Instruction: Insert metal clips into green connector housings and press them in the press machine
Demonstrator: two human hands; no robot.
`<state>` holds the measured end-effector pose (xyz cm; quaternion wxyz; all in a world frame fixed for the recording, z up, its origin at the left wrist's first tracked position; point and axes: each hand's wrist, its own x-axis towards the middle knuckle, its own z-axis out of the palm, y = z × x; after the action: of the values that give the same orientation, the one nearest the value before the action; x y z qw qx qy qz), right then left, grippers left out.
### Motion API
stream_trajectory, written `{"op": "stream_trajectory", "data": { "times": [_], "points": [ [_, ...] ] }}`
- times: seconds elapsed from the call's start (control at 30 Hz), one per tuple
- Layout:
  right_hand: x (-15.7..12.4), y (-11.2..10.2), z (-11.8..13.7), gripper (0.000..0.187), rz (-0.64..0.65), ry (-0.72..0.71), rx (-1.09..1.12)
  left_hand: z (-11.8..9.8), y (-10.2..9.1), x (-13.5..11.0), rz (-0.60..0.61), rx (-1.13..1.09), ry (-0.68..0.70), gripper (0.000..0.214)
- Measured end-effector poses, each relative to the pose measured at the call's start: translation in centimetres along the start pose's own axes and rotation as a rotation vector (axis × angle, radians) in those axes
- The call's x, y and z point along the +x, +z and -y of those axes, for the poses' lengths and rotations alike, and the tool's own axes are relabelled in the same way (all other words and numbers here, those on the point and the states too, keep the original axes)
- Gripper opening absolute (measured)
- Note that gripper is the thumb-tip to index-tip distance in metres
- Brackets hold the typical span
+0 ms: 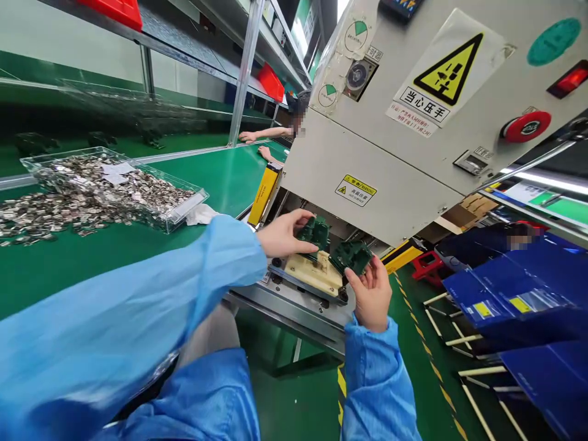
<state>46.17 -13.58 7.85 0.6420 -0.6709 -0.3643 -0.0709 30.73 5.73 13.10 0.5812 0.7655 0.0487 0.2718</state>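
Note:
My left hand [287, 234] grips a dark green moulded plastic part [316, 233] between thumb and fingers. A second dark green plastic part [353, 256] is pinched in my right hand [371, 291], tilted, with its open side partly toward me. Both parts are over or against a cream-coloured fixture block [305, 271] on a metal plate, under the front of a grey press machine [390, 165]. Whether the parts touch the block is hard to make out.
A clear plastic tray [184, 208] full of small metal pieces stands on the green bench [114, 254], with more pieces [46, 217] heaped beside it. Yellow guards [265, 193] flank the press opening. A co-worker's hands [250, 136] are farther back. Blue panels [519, 300] stand at right.

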Motion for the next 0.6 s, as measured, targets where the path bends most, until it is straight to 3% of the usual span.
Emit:
{"op": "stream_trajectory", "data": {
  "times": [0.07,0.17,0.27,0.37,0.47,0.53,0.6],
  "points": [
    [1.5,0.9,0.4,0.068,0.167,-0.023,-0.131,-0.8,-3.0,-2.8,0.028,-0.04,-0.045,0.056],
    [3.2,1.7,0.8,0.058,0.417,-0.026,-0.284,-1.4,-7.3,-8.0,0.025,0.033,-0.279,0.055],
    [3.8,2.1,0.8,0.057,0.525,0.026,-0.33,-0.6,-10.0,-12.6,0.006,0.087,-0.527,0.06],
    [3.0,1.6,0.3,0.064,0.441,0.005,-0.361,1.6,-10.5,-14.9,0.041,0.051,-0.632,0.067],
    [-0.1,-1.5,-0.8,0.067,0.165,-0.004,-0.466,4.5,-10.0,-14.9,0.084,0.032,-0.635,0.077],
    [-3.3,-4.8,-1.9,0.075,-0.052,0.144,-0.581,6.2,-9.6,-14.1,0.147,0.034,-0.599,0.083],
    [-6.7,-7.6,-3.2,0.08,-0.114,0.341,-0.691,7.3,-9.3,-13.5,0.23,0.052,-0.532,0.085]
  ]
}}
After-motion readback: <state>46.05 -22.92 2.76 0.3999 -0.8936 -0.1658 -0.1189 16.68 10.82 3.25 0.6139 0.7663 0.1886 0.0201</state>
